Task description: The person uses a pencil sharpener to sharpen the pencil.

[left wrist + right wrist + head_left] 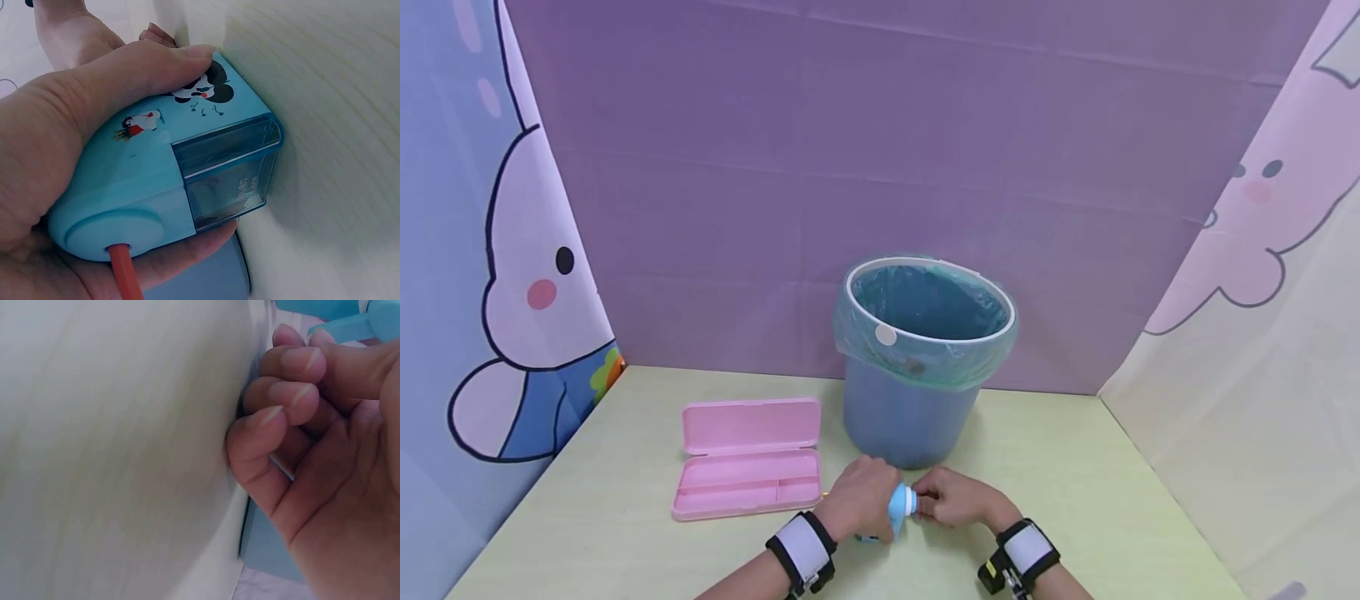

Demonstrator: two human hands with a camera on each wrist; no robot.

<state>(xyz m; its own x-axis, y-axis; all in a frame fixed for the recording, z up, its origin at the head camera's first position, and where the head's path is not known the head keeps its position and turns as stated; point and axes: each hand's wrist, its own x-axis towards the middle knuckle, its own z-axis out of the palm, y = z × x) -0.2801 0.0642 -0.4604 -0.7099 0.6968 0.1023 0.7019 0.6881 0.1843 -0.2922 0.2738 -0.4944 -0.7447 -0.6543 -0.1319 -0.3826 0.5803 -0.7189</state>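
Observation:
My left hand grips a light blue crank pencil sharpener low over the table, its thumb across the cartoon-printed side. A red pencil sticks out of the sharpener's round front hole. Smoky clear plastic forms the shavings drawer. On the sharpener's other end, my right hand pinches the end of the blue crank between thumb and forefinger, with the remaining fingers curled. The grip of the crank is hidden by those fingertips.
An open pink pencil case with divided compartments lies left of my hands. Just behind them stands a blue-grey bin lined with a green plastic bag. A purple backdrop rises along the table's far edge.

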